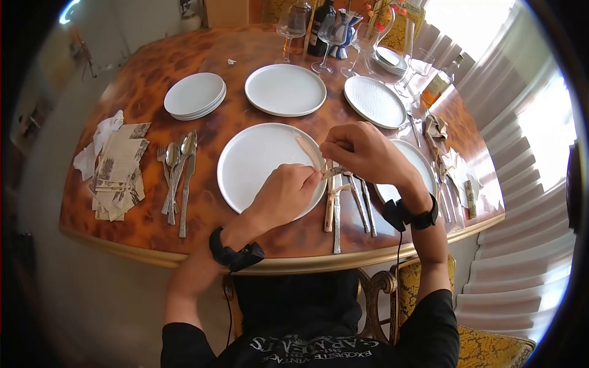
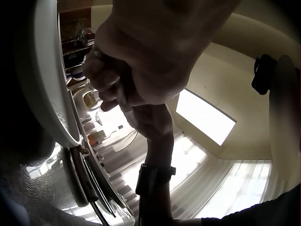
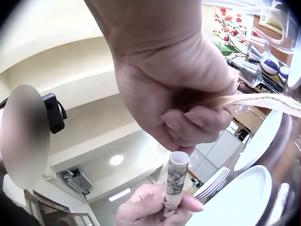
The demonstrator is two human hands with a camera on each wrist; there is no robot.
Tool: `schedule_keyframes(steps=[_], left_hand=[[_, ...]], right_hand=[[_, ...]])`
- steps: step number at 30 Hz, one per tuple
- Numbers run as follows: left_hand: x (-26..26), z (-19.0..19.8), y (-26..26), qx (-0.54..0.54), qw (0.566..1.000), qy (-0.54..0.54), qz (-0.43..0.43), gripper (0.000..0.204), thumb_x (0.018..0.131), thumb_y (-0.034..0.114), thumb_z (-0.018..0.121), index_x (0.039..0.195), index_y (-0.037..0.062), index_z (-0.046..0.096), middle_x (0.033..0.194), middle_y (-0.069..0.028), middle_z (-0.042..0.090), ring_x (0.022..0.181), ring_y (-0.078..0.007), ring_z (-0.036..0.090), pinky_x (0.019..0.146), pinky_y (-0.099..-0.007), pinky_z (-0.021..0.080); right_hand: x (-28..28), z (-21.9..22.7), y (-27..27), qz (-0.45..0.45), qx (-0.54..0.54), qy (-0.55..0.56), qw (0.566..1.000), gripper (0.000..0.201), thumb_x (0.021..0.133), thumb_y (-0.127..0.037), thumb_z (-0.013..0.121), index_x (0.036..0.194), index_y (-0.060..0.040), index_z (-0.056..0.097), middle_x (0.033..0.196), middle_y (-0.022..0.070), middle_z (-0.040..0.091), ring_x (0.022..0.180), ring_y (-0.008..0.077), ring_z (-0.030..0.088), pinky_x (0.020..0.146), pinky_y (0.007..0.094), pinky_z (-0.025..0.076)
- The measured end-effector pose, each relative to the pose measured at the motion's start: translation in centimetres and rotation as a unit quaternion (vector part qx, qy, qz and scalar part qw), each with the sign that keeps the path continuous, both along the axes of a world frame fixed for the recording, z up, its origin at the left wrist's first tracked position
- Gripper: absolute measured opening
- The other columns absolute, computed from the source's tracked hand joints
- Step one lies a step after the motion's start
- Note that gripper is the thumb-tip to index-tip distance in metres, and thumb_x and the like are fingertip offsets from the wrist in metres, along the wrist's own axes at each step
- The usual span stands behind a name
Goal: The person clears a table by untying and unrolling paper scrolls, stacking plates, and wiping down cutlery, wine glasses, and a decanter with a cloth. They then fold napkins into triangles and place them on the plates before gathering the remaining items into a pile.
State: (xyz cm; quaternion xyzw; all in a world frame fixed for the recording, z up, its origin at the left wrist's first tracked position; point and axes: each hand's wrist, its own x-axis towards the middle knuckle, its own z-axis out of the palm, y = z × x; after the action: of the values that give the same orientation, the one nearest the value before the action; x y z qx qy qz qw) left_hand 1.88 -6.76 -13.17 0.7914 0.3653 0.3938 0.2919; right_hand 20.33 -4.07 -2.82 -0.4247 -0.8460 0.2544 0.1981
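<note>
Over the right side of the front plate (image 1: pixel 257 161), my left hand (image 1: pixel 287 195) pinches a rolled patterned paper tube, whose round end faces up in the right wrist view (image 3: pixel 175 181). My right hand (image 1: pixel 374 150) is above and to the right of it, fingers curled round a pale ribbon (image 3: pixel 263 100) that trails from the fist. In the left wrist view the two hands overlap and the tube is mostly hidden. Just below the hands lies cutlery (image 1: pixel 337 214) with a ribbon tied round part of it.
Loose patterned papers (image 1: pixel 116 165) and spoons, a fork and a knife (image 1: pixel 187 184) lie at left. Stacked plates (image 1: pixel 195 95), another plate (image 1: pixel 285 90) and a textured plate (image 1: pixel 374 101) stand behind. Glasses (image 1: pixel 291 27) and bottles are at the back; a rolled paper (image 1: pixel 470 199) lies far right.
</note>
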Motion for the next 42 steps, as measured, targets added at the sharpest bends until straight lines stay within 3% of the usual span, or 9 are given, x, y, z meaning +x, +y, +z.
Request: schedule_keyframes(steps=[2,9,13,15,20,24,29,35,42], left_hand=[[-0.1,0.4,-0.1,-0.062,0.997,-0.028,0.041,0.028,0.095,0.016,0.055,0.080,-0.0072,0.060,0.061,-0.0155,0.055,0.054,-0.0182,0.048,0.053,-0.0353,0.039],[-0.8,0.7,1.3,-0.291,0.923,-0.252,-0.019,0.032,0.104,0.024,0.046,0.102,-0.0020,0.064,0.065,0.0018,0.050,0.053,-0.0038,0.038,0.048,-0.0220,0.030],[-0.3,2.4,0.1,-0.359,0.873,-0.325,-0.062,0.029,0.104,0.023,0.046,0.104,0.0000,0.063,0.067,0.0045,0.046,0.052,-0.0023,0.033,0.047,-0.0185,0.026],[-0.1,2.4,-0.4,-0.388,0.832,-0.375,-0.126,0.030,0.104,0.024,0.046,0.113,-0.0001,0.061,0.069,0.0021,0.047,0.053,-0.0022,0.034,0.047,-0.0177,0.026],[-0.6,2.7,-1.1,-0.312,0.897,-0.249,-0.189,0.030,0.104,0.023,0.045,0.102,-0.0017,0.063,0.068,-0.0005,0.051,0.053,-0.0043,0.036,0.048,-0.0197,0.030],[0.3,3.3,-3.0,-0.253,0.948,-0.109,-0.158,0.026,0.099,0.017,0.053,0.085,-0.0024,0.061,0.065,0.0001,0.053,0.059,-0.0073,0.045,0.055,-0.0251,0.038],[1.5,1.5,-3.2,-0.103,0.985,-0.038,-0.131,0.031,0.096,0.014,0.054,0.071,-0.0046,0.057,0.059,-0.0081,0.052,0.057,-0.0120,0.044,0.055,-0.0326,0.038],[1.3,0.0,-1.9,-0.160,0.986,-0.023,-0.025,0.033,0.097,0.015,0.053,0.069,-0.0026,0.059,0.054,-0.0059,0.049,0.048,-0.0115,0.041,0.047,-0.0322,0.035],[0.0,0.9,-0.9,-0.333,0.896,-0.278,-0.095,0.032,0.100,0.020,0.047,0.081,-0.0003,0.062,0.065,-0.0031,0.056,0.048,-0.0070,0.041,0.045,-0.0212,0.029]], right_hand=[[-1.8,0.7,-2.5,-0.014,0.048,0.011,0.999,0.022,0.088,-0.016,0.061,0.078,0.0036,0.063,0.065,0.0200,0.059,0.062,0.0404,0.058,0.059,0.0447,0.045],[-1.2,-3.6,-6.3,-0.016,0.142,0.048,0.989,0.015,0.090,-0.015,0.063,0.084,-0.0007,0.062,0.064,0.0178,0.061,0.060,0.0370,0.062,0.055,0.0424,0.048],[0.7,-5.9,-7.2,-0.024,0.054,0.153,0.986,0.018,0.097,-0.017,0.058,0.088,-0.0011,0.062,0.064,0.0081,0.063,0.056,0.0211,0.064,0.054,0.0327,0.048],[2.0,-7.3,-6.8,0.009,-0.158,0.327,0.932,0.022,0.101,-0.021,0.054,0.093,-0.0022,0.061,0.068,0.0023,0.061,0.061,0.0098,0.059,0.056,0.0256,0.046],[4.6,-7.9,-4.7,0.014,-0.294,0.444,0.847,0.022,0.102,-0.025,0.053,0.099,-0.0041,0.059,0.068,-0.0035,0.054,0.062,0.0032,0.049,0.054,0.0204,0.037],[5.5,-5.5,-2.0,0.103,-0.189,0.093,0.972,0.019,0.096,-0.020,0.059,0.092,-0.0020,0.065,0.065,0.0005,0.056,0.060,0.0091,0.051,0.054,0.0286,0.040],[3.6,-1.7,-0.6,0.085,-0.014,-0.170,0.982,0.031,0.090,-0.027,0.061,0.080,0.0029,0.065,0.067,0.0174,0.060,0.059,0.0303,0.056,0.059,0.0394,0.045],[0.0,-1.8,-4.4,0.027,0.099,-0.132,0.986,0.025,0.088,-0.020,0.061,0.076,0.0023,0.062,0.070,0.0219,0.061,0.070,0.0423,0.061,0.065,0.0476,0.049],[0.7,-4.1,-7.9,-0.057,0.145,0.110,0.982,0.016,0.091,-0.010,0.060,0.083,0.0039,0.058,0.073,0.0212,0.065,0.065,0.0361,0.065,0.060,0.0424,0.051]])
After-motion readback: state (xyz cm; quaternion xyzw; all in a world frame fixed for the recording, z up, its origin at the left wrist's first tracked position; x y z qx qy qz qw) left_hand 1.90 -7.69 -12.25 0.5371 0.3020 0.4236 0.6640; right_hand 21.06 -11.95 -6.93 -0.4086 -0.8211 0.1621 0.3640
